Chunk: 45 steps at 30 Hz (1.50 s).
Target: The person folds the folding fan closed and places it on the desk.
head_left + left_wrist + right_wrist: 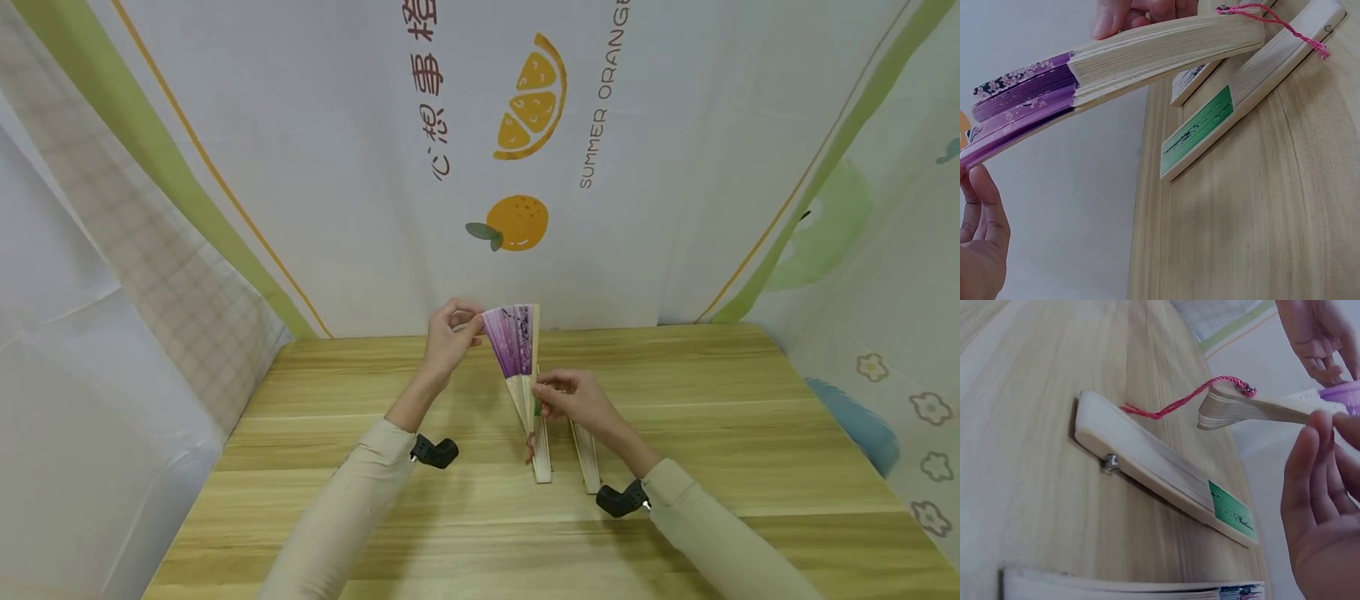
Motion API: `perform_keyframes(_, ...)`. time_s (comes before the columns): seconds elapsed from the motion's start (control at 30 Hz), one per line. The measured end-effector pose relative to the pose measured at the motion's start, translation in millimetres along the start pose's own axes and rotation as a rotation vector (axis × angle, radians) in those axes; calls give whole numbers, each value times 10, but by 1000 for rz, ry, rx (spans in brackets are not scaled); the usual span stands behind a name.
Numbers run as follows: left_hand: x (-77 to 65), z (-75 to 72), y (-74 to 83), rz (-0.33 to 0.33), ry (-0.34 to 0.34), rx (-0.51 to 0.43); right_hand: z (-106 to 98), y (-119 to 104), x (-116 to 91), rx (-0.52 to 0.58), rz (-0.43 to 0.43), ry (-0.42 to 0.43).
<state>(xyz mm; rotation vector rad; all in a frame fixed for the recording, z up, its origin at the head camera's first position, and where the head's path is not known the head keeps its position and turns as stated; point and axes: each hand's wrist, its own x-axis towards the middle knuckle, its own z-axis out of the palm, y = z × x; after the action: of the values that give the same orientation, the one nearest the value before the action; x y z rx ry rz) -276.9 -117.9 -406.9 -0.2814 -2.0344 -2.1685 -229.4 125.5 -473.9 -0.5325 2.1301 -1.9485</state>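
Note:
A partly spread purple folding fan (513,343) with pale wooden ribs is held up above the table. At its upper left edge, my left hand (450,343) pinches the outer fold between thumb and fingers. My right hand (583,404) grips the ribs on the fan's right side. A pink-red cord (1285,25) hangs from its pivot end. Under it on the table lies a closed folding fan with a green section (1200,132). Another closed fan (587,457) lies to the right, partly hidden by my right forearm in the head view; its dark patterned end shows in the right wrist view.
The wooden table (315,517) ends at a white curtain (360,208) printed with oranges. Dark camera mounts (437,452) stick out from both wrists. More patterned cloth (915,350) hangs at the right side.

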Motion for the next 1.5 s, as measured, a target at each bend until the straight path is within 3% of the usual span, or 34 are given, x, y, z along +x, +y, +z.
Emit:
perform_keyframes(0.47,-31,40,-76,-17,4,2,10,4,-22,114,59,-181)
perform_keyframes(1.0,-93,165,-71,-77,16,-2,79,4,-15,23,43,-210)
perform_keyframes(1.5,-86,178,-55,-110,27,-11,118,-27,-25,150,76,-213)
